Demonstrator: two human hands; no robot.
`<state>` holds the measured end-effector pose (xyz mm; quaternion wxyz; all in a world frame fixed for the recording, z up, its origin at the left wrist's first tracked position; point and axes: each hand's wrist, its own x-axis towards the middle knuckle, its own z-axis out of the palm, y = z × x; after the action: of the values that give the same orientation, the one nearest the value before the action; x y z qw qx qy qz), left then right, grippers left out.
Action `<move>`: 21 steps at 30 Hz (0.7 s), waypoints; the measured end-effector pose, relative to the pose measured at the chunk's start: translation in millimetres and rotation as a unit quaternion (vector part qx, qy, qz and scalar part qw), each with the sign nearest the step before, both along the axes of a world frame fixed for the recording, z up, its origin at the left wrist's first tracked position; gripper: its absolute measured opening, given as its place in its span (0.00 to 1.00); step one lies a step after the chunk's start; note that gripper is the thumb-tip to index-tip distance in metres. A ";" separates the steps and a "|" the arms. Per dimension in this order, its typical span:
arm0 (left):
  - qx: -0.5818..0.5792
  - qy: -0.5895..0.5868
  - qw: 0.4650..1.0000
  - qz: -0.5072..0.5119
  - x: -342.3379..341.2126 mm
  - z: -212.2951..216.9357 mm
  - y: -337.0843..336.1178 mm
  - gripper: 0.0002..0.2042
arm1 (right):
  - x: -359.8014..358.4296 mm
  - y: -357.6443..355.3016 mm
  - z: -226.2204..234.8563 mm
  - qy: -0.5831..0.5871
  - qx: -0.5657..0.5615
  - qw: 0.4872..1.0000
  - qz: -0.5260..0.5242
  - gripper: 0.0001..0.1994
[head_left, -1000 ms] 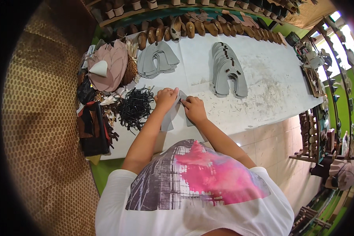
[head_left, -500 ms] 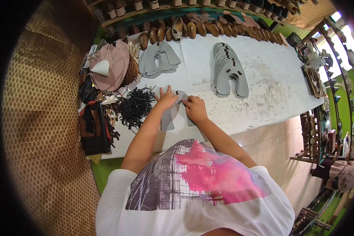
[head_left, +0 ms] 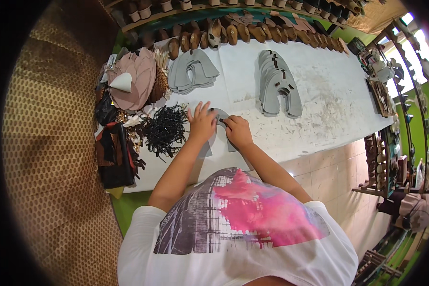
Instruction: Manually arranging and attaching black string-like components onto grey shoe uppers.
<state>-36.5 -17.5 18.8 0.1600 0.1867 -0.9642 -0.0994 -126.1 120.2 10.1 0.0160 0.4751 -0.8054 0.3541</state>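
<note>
A grey U-shaped piece (head_left: 222,139) of sheet material lies flat on the white-covered table in front of me. My left hand (head_left: 202,125) hovers over or rests on its left arm, fingers spread, and hides much of it. At the curved top of the piece, my right hand (head_left: 238,131) has its thumb and fingers drawn together on a small dark strip (head_left: 221,120). A stack of similar grey pieces (head_left: 193,66) sits beyond my left hand. Farther right is a second stack (head_left: 280,93), whose pieces carry small dark strips.
A heap of black strips (head_left: 166,131) lies left of my hands. Behind it are pinkish-brown cut sheets (head_left: 138,78) with a white cone-like piece on top. Brown shoe lasts (head_left: 257,33) line the table's far edge. Scraps litter the right part of the tabletop (head_left: 329,119).
My left hand has shifted slightly to the right and lower, its fingers spreading more. The right hand stays at the curved top, and the dark strip now shows at its fingertips.
</note>
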 end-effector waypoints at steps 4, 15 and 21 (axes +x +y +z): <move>-0.025 -0.027 0.999 -0.024 13.8 0.2 15.9 0.15 | 1.6 -1.1 1.6 0.000 -0.008 1.000 -0.013 0.12; 0.006 -0.055 0.998 0.020 24.4 -9.3 25.0 0.21 | 1.3 -2.6 -0.7 0.045 -0.034 0.998 0.002 0.10; 0.009 -0.067 0.998 0.014 25.5 -12.8 23.5 0.22 | -9.4 -3.1 1.1 0.091 0.098 0.989 0.063 0.08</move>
<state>-11.0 6.0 5.9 0.0946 0.2082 -0.9690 -0.0935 -135.5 117.1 11.2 0.0206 0.5541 -0.8001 0.2288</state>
